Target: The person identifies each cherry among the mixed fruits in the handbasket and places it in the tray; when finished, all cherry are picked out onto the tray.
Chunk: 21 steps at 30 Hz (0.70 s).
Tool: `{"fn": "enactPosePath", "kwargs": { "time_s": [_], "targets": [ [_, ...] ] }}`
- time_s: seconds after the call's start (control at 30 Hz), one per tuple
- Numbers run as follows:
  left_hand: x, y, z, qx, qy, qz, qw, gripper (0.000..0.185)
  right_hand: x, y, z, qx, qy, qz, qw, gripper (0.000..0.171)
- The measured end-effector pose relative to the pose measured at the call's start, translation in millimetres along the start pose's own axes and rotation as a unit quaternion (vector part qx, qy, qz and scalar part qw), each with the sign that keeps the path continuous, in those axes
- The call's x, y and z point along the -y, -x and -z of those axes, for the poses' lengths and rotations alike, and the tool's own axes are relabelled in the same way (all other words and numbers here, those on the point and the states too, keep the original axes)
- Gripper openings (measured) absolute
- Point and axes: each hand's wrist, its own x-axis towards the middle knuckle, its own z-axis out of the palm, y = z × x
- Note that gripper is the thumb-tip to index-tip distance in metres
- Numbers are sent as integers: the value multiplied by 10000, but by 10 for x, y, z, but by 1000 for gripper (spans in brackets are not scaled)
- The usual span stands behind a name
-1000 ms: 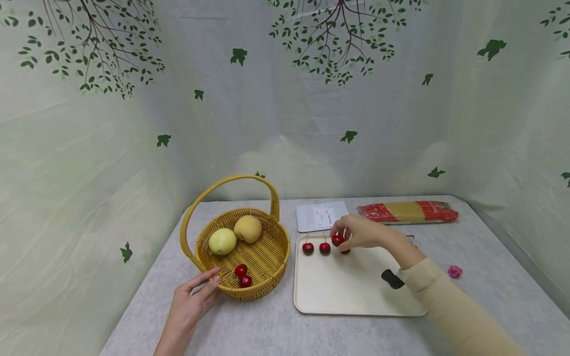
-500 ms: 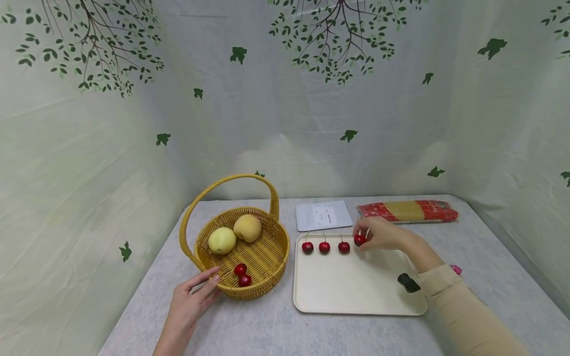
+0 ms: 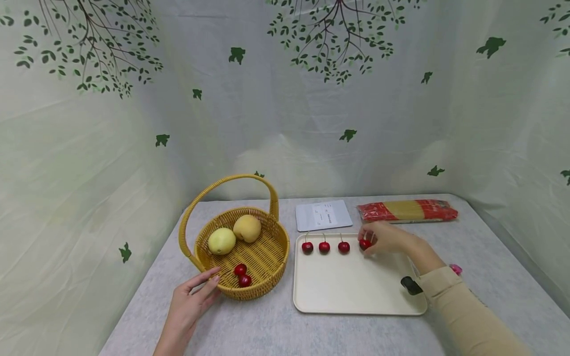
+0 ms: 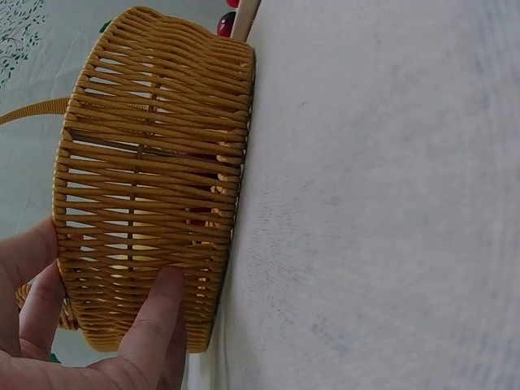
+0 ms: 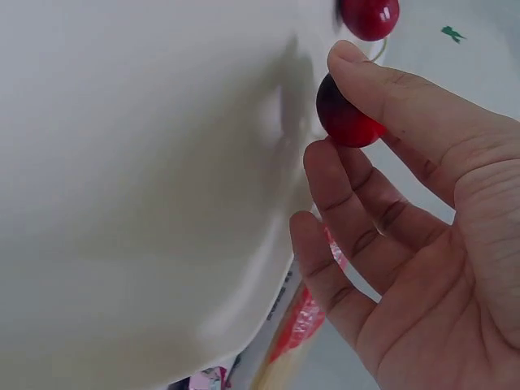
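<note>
The left hand (image 3: 189, 306) rests with relaxed, nearly straight fingers against the near wall of the woven wicker basket (image 3: 267, 269), gripping nothing. In the basket lie two pale yellow-green fruits and two dark red cherries. To its right, on the far edge of the cream tray (image 3: 352, 291), three glossy cherries stand in a row. The right hand (image 3: 389, 238) pinches a fourth cherry (image 3: 364, 244), round, shiny and deep red, at the row's right end.

right hand (image 3: 386, 238) pinching cherry (image 3: 364, 244), cream tray (image 3: 356, 291)
</note>
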Motion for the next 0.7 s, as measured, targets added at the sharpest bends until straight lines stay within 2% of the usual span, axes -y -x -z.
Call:
{"fn": "enactPosePath", "kwargs": {
  "time_s": [0.7],
  "targets": [
    [-7,-4,-7,29,-11,78,10000,46,-40,-81,-81,86,-72,26,9999,32]
  ]
}}
